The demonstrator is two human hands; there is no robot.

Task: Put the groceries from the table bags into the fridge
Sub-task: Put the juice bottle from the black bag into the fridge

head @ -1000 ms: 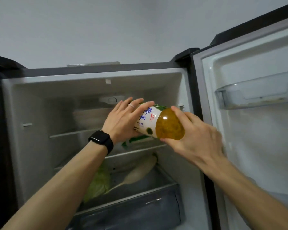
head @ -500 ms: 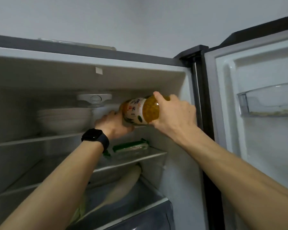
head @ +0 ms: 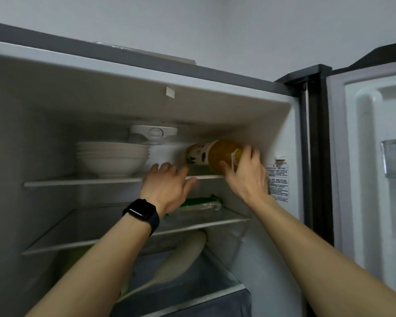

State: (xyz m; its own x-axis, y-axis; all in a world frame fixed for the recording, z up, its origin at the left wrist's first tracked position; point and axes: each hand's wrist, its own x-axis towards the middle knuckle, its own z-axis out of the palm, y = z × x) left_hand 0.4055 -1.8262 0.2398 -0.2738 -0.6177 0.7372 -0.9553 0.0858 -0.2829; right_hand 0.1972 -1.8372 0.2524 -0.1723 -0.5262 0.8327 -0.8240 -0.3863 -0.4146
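A bottle of orange-yellow drink [head: 212, 154] with a white label lies on its side on the right end of the fridge's top shelf [head: 82, 180]. My right hand [head: 246, 172] grips its near end. My left hand [head: 167, 184] rests flat on the shelf's front edge just left of the bottle, fingers spread and holding nothing. A black watch sits on that wrist.
A stack of white bowls [head: 111, 157] fills the top shelf's left half. A green-and-clear packet [head: 201, 203] lies on the middle shelf. A long white radish [head: 181, 255] and green leaves lie in the drawer below. The open fridge door [head: 375, 156] stands at right.
The bottle went deeper onto the top shelf and now lies there. My left hand let go of it and dropped to the shelf edge. The camera moved closer.
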